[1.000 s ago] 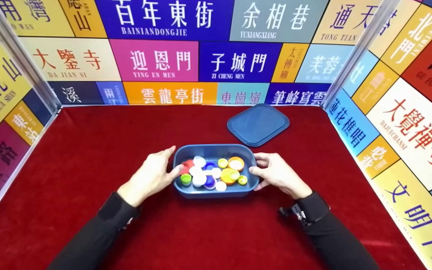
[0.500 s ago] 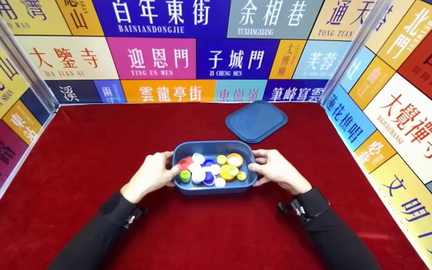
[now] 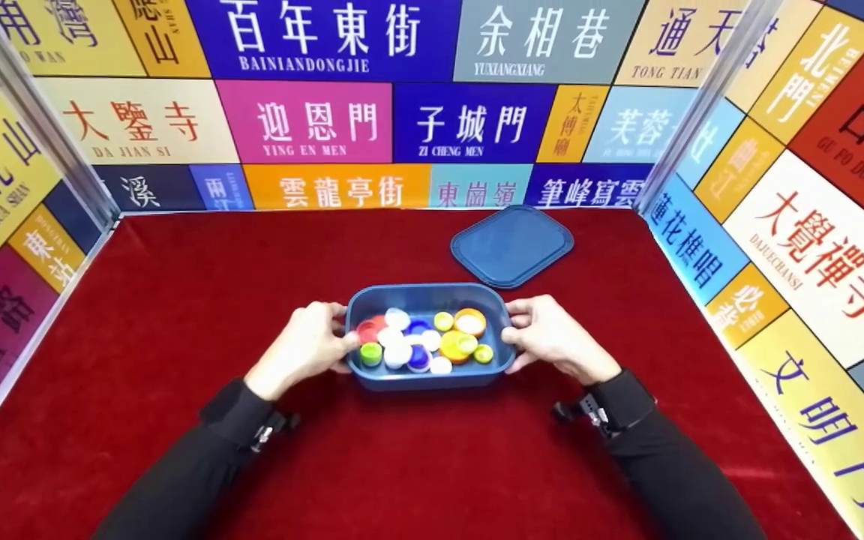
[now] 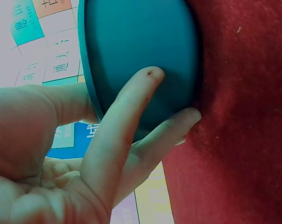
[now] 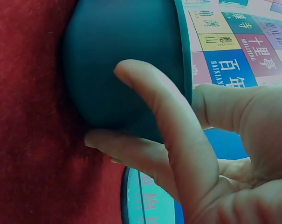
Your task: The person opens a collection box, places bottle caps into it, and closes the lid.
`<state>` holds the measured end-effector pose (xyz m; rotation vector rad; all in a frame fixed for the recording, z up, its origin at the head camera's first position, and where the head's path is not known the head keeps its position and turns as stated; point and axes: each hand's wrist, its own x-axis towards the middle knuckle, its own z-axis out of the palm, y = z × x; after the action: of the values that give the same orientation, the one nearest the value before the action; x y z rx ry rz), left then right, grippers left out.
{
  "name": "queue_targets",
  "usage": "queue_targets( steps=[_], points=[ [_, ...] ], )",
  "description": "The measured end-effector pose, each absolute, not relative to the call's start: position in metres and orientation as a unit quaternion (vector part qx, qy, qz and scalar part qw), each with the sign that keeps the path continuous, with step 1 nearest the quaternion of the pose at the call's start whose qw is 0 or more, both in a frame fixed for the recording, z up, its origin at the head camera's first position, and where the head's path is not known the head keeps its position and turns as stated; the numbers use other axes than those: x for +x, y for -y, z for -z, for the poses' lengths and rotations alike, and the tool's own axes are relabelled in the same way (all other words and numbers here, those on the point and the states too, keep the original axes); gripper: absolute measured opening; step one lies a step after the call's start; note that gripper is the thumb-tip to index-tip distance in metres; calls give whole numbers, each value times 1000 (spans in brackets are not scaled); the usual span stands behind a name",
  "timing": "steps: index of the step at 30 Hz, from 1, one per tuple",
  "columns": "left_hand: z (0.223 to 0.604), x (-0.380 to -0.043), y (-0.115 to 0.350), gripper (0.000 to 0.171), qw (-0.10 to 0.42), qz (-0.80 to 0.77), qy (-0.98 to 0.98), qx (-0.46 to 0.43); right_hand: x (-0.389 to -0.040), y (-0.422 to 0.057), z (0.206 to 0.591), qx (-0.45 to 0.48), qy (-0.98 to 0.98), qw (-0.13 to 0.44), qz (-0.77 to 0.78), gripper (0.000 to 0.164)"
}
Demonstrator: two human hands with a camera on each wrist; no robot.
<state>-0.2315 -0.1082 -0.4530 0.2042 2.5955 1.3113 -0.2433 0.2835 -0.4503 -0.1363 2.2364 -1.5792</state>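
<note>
A blue rectangular container point(image 3: 424, 384) with rounded corners sits in the middle of the red cloth, its open top facing up. Inside lie several bottle caps point(image 3: 397, 355) in white, blue, red, green, yellow and orange. My left hand point(image 3: 304, 346) grips the container's left end, thumb over the rim and fingers against the outer wall. At the opposite end my right hand point(image 3: 558, 339) holds it the same way. Both wrist views show the fingers point(image 4: 127, 112) spread along the smooth outer side; the caps are hidden there. Whether the base touches the cloth, I cannot tell.
A flat blue lid point(image 3: 513, 246) lies on the red cloth point(image 3: 432, 465) behind the container, to the right. Printed panels point(image 3: 304, 121) with large characters wall in the back and both sides, with metal posts point(image 3: 683, 135) at the corners.
My left hand's fingers, stretched out past the container's left end a second ago, have closed in around it. The right hand keeps its hold, and the caps lie as before.
</note>
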Motion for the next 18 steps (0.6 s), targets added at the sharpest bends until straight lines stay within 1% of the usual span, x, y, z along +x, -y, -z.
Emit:
queue_targets(
  steps=[6, 13, 18],
  points=[
    [441, -231, 113, 54, 88, -449, -886, 78, -245, -280, 436, -63, -802, 184, 564, 54],
    [425, -230, 121, 57, 81, -431, -896, 76, -250, -271, 422, -63, -802, 178, 567, 52],
    [421, -230, 122, 55, 69, -426, -898, 83, -251, -268, 418, -70, -800, 177, 569, 52]
  ],
)
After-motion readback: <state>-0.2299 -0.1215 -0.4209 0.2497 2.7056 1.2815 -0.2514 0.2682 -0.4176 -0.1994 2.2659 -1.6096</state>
